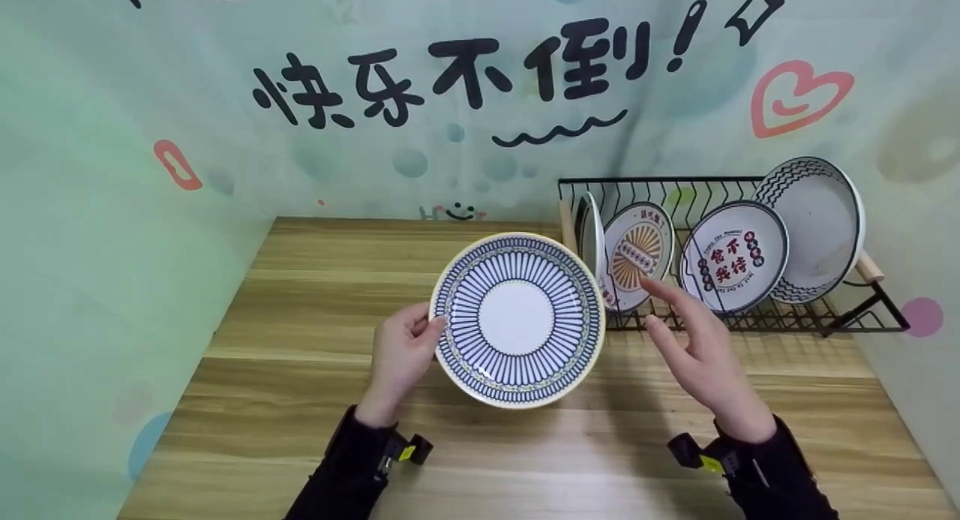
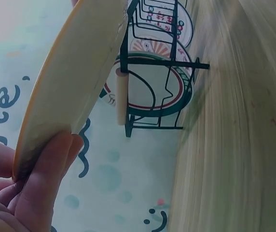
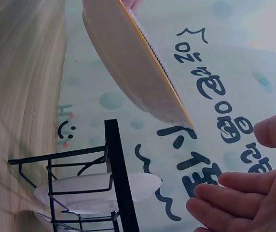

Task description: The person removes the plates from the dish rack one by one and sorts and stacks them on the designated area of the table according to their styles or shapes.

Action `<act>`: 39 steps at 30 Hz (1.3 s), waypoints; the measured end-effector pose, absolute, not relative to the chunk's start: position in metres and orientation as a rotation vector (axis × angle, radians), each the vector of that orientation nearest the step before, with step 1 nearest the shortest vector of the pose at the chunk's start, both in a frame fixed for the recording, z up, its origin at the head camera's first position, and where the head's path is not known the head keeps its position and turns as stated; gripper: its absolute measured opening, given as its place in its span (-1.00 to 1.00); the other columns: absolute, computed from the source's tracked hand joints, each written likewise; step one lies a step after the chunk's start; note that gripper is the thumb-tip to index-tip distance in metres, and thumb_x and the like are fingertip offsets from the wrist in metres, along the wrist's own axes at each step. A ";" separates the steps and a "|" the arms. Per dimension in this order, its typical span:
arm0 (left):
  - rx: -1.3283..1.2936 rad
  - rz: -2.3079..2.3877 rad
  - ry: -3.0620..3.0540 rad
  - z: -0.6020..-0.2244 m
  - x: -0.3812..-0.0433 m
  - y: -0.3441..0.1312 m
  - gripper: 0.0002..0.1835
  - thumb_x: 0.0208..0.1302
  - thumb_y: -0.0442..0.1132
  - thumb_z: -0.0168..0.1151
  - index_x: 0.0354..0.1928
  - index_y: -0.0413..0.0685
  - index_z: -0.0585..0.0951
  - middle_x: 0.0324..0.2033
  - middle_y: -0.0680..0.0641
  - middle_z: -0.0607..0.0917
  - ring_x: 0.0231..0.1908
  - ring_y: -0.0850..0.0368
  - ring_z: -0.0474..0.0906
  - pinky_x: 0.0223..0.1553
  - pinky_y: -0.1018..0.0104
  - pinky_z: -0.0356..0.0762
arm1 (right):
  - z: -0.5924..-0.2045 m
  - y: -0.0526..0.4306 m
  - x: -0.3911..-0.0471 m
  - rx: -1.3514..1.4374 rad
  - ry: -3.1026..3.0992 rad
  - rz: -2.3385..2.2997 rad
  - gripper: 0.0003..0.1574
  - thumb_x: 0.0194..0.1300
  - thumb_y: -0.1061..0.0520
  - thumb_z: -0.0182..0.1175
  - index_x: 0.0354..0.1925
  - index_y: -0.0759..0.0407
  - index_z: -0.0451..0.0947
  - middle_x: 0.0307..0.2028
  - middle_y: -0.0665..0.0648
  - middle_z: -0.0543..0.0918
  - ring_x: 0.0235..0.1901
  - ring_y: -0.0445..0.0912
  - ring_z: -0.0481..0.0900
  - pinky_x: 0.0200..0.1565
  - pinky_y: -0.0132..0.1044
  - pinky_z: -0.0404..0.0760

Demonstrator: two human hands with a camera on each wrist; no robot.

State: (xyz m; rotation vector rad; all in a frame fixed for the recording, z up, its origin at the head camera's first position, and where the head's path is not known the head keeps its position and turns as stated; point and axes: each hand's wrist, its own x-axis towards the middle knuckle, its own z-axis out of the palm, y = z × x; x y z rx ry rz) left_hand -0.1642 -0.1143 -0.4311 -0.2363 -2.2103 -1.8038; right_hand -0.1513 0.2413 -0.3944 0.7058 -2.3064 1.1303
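In the head view my left hand (image 1: 401,351) pinches the left rim of a round plate (image 1: 516,319) with a blue striped border, thumb on its patterned face. The left wrist view shows the plate's pale underside (image 2: 65,72), with fingers behind and thumb at the yellow edge. Held in the air, the plate tilts its face toward the head camera. My right hand (image 1: 701,355) is apart from the plate, to its right, holding nothing. Its fingers extend toward the rack, and the right wrist view has them (image 3: 239,198) spread loosely.
A black wire dish rack (image 1: 750,326) with wooden handles stands at the back right. In it lean a sunburst plate (image 1: 637,253), a plate with red characters (image 1: 735,257), a large wavy-rimmed dish (image 1: 814,220) and an edge-on plate (image 1: 592,238). A wooden table (image 1: 315,302) meets printed cloth walls.
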 end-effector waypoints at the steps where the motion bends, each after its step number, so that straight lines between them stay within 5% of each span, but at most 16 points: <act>1: -0.220 -1.803 -2.210 -0.431 -0.164 -0.116 -0.77 0.23 -0.50 0.24 -0.08 -0.45 0.66 -0.36 -0.33 0.74 -0.45 -0.13 0.72 -0.50 0.31 0.70 | -0.395 0.242 -0.152 0.705 -2.311 1.116 -0.40 0.28 0.42 0.17 0.29 0.37 0.41 0.23 0.27 0.54 0.22 0.05 0.44 0.31 -0.43 0.23; 8: -0.100 -1.731 -2.235 -0.435 -0.163 -0.129 -0.80 0.21 -0.50 0.25 -0.12 -0.40 0.69 -0.38 -0.27 0.75 -0.47 -0.02 0.70 -0.50 0.33 0.69 | -0.401 0.251 -0.151 0.608 -2.418 1.050 -0.35 0.32 0.31 0.22 0.35 0.31 0.36 0.30 0.22 0.48 0.27 0.09 0.38 0.35 -0.37 0.18; 17: -0.001 -1.683 -2.256 -0.439 -0.164 -0.143 -0.78 0.20 -0.49 0.26 -0.11 -0.42 0.68 -0.30 -0.32 0.74 -0.36 -0.09 0.73 -0.39 0.38 0.70 | -0.406 0.262 -0.154 0.591 -2.444 0.949 -0.24 0.27 0.30 0.28 0.39 0.32 0.30 0.29 0.30 0.46 0.26 0.20 0.38 0.29 0.22 0.25; 32: 0.154 -1.662 -2.310 -0.454 -0.172 -0.168 -0.77 0.24 -0.48 0.25 -0.07 -0.42 0.66 -0.24 -0.35 0.73 -0.28 -0.11 0.73 -0.35 0.43 0.69 | -0.421 0.288 -0.154 0.570 -2.490 0.867 -0.21 0.25 0.30 0.30 0.39 0.38 0.26 0.30 0.40 0.40 0.28 0.27 0.33 0.32 0.22 0.22; 39: 0.230 -1.828 -2.241 -0.459 -0.174 -0.177 -0.73 0.29 -0.47 0.20 0.00 -0.49 0.60 -0.21 -0.43 0.70 -0.40 -0.02 0.73 -0.47 0.33 0.70 | -0.424 0.300 -0.154 0.540 -2.495 0.853 -0.21 0.23 0.31 0.30 0.37 0.41 0.27 0.28 0.43 0.41 0.24 0.32 0.34 0.28 0.26 0.24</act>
